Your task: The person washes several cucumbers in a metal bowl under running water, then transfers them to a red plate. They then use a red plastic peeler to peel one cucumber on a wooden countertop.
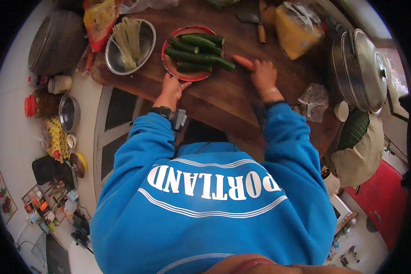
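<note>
A red-rimmed enamel bowl [166, 67] holding several green cucumbers [191, 56] stands on the dark wooden table [222, 92]. My left hand [173, 87] grips the bowl's near rim, with fingers under or along its edge. To the right of the bowl, my right hand [265, 75] is closed around one end of a carrot [243, 62], whose other end points towards the cucumbers. Left of the bowl is a metal bowl [147, 60] with a bundle of pale dry noodles [127, 41] sticking out over its rim.
A cleaver [261, 30] lies beyond my right hand, near a tied bag with yellow contents [296, 34]. Farther right stand a lidded steel pot [359, 72], a clear plastic bag [313, 102] and a small white cup [341, 111]. A large dark pot [56, 42] is at the far left.
</note>
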`<state>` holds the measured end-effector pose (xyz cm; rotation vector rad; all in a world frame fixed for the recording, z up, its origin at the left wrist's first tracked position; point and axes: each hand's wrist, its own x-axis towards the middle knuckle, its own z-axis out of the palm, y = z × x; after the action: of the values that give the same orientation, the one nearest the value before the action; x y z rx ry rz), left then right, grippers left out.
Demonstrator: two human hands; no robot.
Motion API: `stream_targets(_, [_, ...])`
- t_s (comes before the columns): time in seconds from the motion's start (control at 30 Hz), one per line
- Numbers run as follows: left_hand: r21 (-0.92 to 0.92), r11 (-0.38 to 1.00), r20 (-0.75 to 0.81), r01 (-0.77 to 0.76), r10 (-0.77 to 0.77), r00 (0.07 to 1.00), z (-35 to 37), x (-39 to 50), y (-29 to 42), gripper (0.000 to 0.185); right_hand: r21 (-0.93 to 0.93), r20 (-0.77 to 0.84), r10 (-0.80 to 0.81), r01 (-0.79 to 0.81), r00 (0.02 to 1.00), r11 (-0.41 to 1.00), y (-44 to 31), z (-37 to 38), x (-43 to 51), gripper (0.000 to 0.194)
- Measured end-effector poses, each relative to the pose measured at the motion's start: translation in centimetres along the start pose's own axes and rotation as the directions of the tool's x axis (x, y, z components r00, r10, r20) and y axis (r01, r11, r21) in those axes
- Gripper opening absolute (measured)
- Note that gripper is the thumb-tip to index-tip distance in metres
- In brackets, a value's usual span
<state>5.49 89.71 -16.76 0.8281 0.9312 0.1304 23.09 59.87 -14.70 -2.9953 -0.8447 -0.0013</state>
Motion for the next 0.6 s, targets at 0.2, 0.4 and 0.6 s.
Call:
stream_targets(0.2, [-0.07, 0.998, 0.098, -0.012, 0.019, 0.995, -0.6, -0.4, -0.2, 0.032, 0.317, 0.147, 0.165, -0.204, 0.975, 0.926, 3.4, -1.1, -16.1, 0.025])
stream_targets(0.4, [-0.009, 0.992, 0.122, 0.129, -0.127, 0.984, -2.2, -0.8, -0.1, 0.042, 0.474, 0.428, 0.502, -0.66, 0.751, 0.583, 1.0, -4.2, -33.5, 0.034])
stream_targets(0.6, [0.16, 0.965, 0.183, 0.206, -0.234, 0.955, -4.5, -4.1, 0.0, 0.042, 0.733, 0.624, 0.527, -0.666, 0.577, -0.139, -1.5, -7.5, -41.4, 0.03])
